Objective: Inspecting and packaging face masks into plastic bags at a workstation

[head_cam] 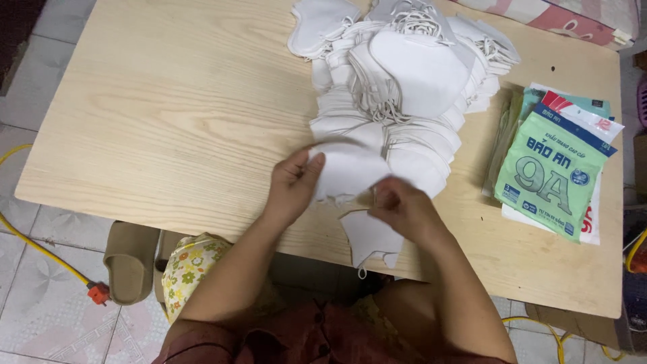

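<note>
Far left on the tiled floor: a yellow cable [40, 246], then a slipper [128, 259] beneath the desk [168, 114] edge. Left hand [291, 185] pinching the left edge of a white face mask [347, 172], thumb on top, apparently to keep it flat. Right hand [401, 205] pinched on its lower right corner, seemingly at the ear loop. Mask raised just above the desk's near edge, long axis left to right, rounded edge away. Behind, a mask heap [397, 81]; right, green packets [552, 175].

both hands [293, 183] [403, 205] close together, fingers curled (forearms bare)
</note>
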